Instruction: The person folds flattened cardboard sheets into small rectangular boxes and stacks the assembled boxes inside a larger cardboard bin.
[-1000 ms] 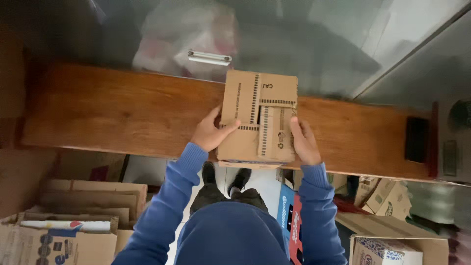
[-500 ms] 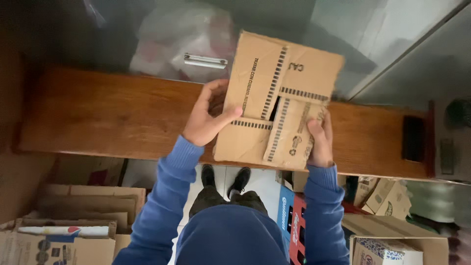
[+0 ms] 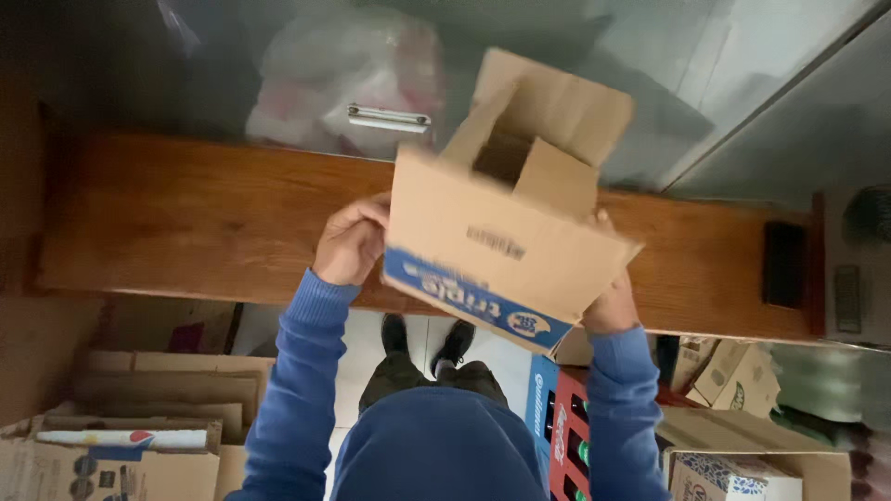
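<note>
Left hand (image 3: 351, 243) gripping cardboard box (image 3: 506, 246) side, right hand (image 3: 608, 301) beneath

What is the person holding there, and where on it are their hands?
A brown cardboard box with open flaps. The left hand grips its left side edge; the right hand holds its lower right corner, mostly hidden behind it.

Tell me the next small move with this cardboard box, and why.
Probably set the cardboard box down on the wooden counter and fold in its flaps. The left hand and right hand hold it tilted in the air, with the top flaps standing open.
</note>
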